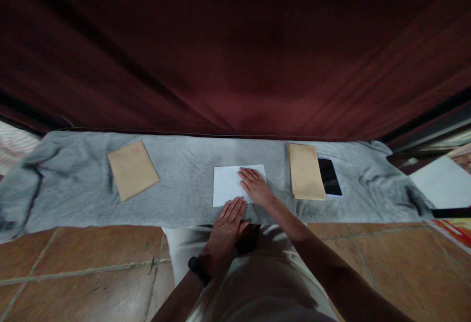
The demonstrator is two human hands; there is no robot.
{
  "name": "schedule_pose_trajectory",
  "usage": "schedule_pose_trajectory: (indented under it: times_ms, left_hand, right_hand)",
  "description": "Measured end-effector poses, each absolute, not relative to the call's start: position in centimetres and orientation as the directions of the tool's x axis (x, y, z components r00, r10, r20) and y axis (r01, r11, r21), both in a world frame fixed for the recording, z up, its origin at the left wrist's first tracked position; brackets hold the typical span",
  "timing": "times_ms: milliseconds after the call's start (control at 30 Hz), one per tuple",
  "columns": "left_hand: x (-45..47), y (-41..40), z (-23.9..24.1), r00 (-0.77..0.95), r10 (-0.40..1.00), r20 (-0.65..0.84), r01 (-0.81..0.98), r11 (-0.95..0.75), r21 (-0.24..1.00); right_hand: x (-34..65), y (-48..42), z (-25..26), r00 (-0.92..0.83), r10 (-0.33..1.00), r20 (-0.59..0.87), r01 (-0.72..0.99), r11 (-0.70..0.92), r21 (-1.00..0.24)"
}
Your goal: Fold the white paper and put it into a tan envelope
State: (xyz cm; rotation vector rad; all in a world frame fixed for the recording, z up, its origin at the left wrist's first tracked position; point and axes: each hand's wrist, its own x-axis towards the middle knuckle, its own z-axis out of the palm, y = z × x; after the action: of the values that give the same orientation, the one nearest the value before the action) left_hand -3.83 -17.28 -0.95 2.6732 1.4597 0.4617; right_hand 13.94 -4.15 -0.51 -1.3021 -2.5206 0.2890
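A white sheet of paper [231, 184] lies flat in the middle of a grey cloth [184, 184] spread over the bench; the right hand [254, 186] rests on its right part, fingers spread flat, gripping nothing; the left hand [226, 226] presses its near edge, fingers straight and together, a dark band at the wrist; a brown envelope [132, 169] lies well apart to the left; a stack of brown envelopes [305, 171] sits to the right, just beside a dark phone [329, 176].

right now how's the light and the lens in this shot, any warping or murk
Head view: dim and warm, the maroon curtain nearly black at the top corners; wide-lens warp bows the grey cloth downward at both ends; the white paper is brightest; both hands read clearly, without glare.
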Motion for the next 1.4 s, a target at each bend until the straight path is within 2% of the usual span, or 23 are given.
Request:
schedule_pose_trajectory:
  times_ms: [433, 633, 800, 967, 1400]
  left_hand:
    - [-7.0, -19.1, -0.6, 0.329, 0.894, 0.304, 0.915, -0.382, 0.133]
    - [-5.9, -14.2, 0.7, 0.235, 0.931, 0.281, 0.929, -0.300, 0.217]
    - [-4.4, -9.4, 0.6, 0.179, 0.958, 0.226, 0.952, -0.227, 0.208]
    - [-4.8, -8.0, -0.8, 0.129, 0.972, 0.199, 0.967, -0.168, 0.194]
    - [-5.1, -8.0, -1.5, 0.113, 0.969, 0.220, 0.966, -0.159, 0.202]
  right_hand:
    - [13.9, -3.9, -1.3, -0.535, 0.828, 0.169, 0.781, 0.561, -0.276]
    - [13.7, -4.1, -1.3, -0.523, 0.831, 0.188, 0.786, 0.556, -0.270]
    - [13.6, -4.2, -1.3, -0.514, 0.833, 0.203, 0.785, 0.553, -0.281]
    - [13.7, -4.2, -1.2, -0.510, 0.836, 0.205, 0.792, 0.549, -0.267]
    - [17.8, -6.4, -1.3, -0.281, 0.939, 0.199, 0.903, 0.329, -0.275]
